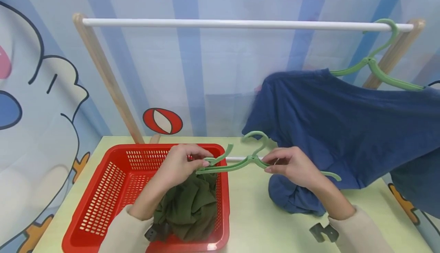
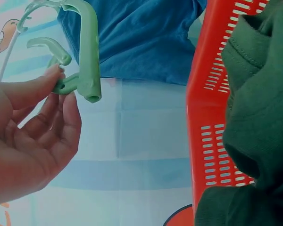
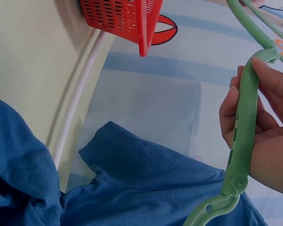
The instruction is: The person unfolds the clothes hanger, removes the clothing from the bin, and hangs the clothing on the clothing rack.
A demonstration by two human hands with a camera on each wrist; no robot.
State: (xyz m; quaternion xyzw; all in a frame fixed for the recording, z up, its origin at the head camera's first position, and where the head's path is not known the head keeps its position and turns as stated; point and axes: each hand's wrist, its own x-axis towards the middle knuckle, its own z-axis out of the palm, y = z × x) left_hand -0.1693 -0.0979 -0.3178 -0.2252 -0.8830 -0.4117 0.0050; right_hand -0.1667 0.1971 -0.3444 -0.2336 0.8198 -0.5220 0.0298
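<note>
Between my two hands is a green folding hanger (image 1: pixel 237 166), held above the table with its hook upward. My left hand (image 1: pixel 180 167) pinches the folded end piece of one arm; the left wrist view shows that piece (image 2: pixel 66 84) bent back between thumb and fingers. With thumb and fingers, my right hand (image 1: pixel 292 167) grips the other arm near the hook; in the right wrist view this arm (image 3: pixel 245 122) extends past the hand, its jointed tip angled outward. A blue T-shirt (image 1: pixel 330 123) hangs behind my right hand on a second green hanger (image 1: pixel 388 75).
A red perforated basket (image 1: pixel 225 203) stands on the pale yellow table (image 1: pixel 252 222) at left, with a crumpled dark green garment (image 1: pixel 192 207) inside. The rack's white bar (image 1: pixel 220 23) spans the back between wooden legs (image 1: pixel 110 79). Part of the blue shirt lies on the table.
</note>
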